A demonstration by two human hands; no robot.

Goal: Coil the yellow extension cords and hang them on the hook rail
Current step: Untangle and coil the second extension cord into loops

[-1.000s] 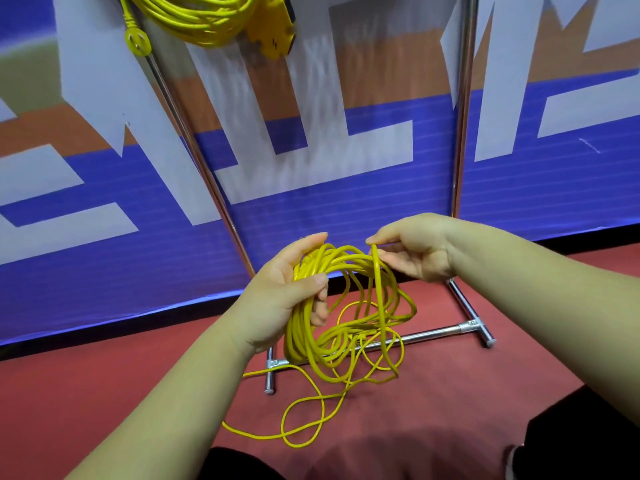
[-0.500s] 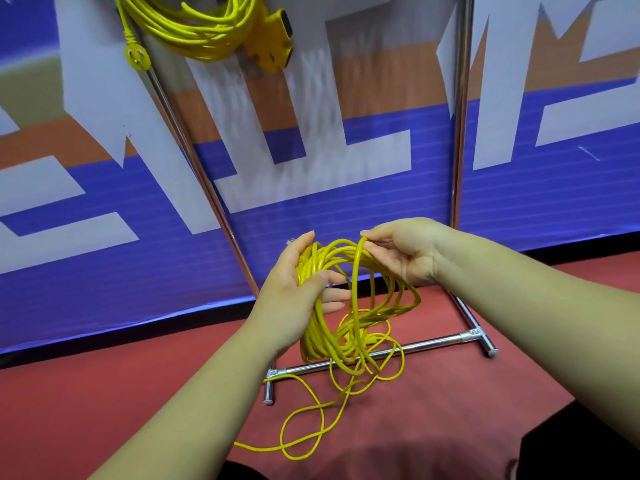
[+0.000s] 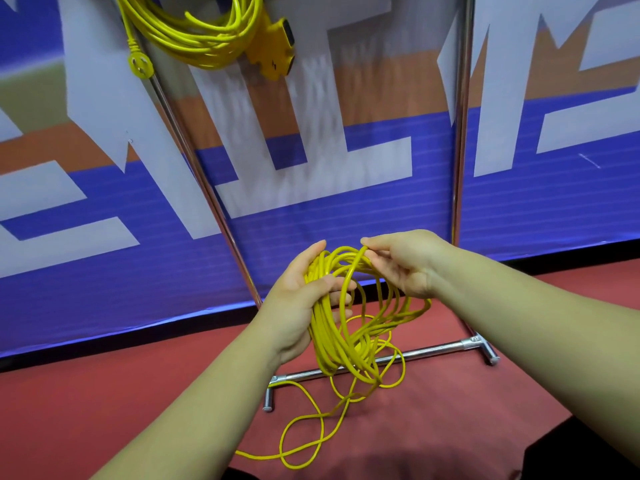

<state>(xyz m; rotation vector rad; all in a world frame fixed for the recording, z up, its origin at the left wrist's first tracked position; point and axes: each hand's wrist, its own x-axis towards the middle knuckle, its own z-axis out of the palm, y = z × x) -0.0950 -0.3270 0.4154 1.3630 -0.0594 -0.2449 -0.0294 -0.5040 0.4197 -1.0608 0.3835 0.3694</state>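
A bundle of yellow cord loops (image 3: 341,336) hangs in front of me at centre. My left hand (image 3: 299,303) grips the left side of the bundle, thumb across the strands. My right hand (image 3: 403,261) pinches a loop at the top of the bundle between thumb and fingers. The loose tail of this cord (image 3: 304,441) trails in loops on the red floor below. A second yellow cord coil (image 3: 194,32) with its round plug (image 3: 140,65) and yellow socket block (image 3: 277,50) hangs at the top left; the hook rail itself is out of view.
A chrome rack stands before a blue, white and orange banner (image 3: 346,216): a slanted pole (image 3: 204,188), an upright pole (image 3: 459,133) and a floor bar (image 3: 415,355) with short feet. The floor is red. Dark clothing shows at the bottom right.
The view tilted up a little, showing more of the hanging coil. My right hand brought a loop over towards my left hand, and the bundle gained a turn while the floor tail shifted.
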